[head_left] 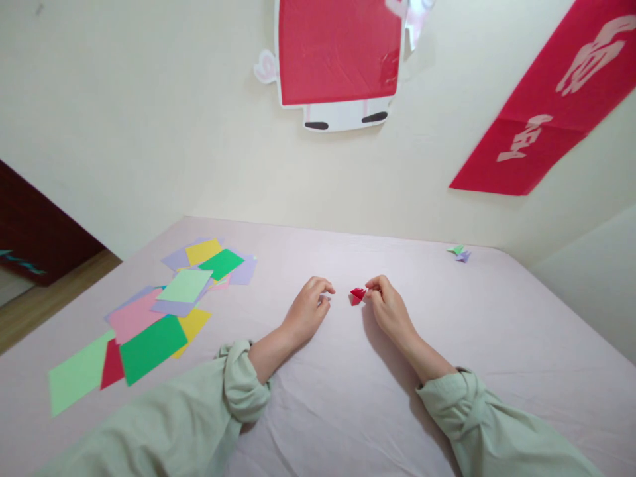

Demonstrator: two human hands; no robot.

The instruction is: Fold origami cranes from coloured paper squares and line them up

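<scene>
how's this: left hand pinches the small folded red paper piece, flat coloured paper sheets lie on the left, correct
Wrong hand: the head view shows the right hand pinching the small folded red paper piece, the left hand apart from it. Flat coloured paper sheets do lie on the left.
</scene>
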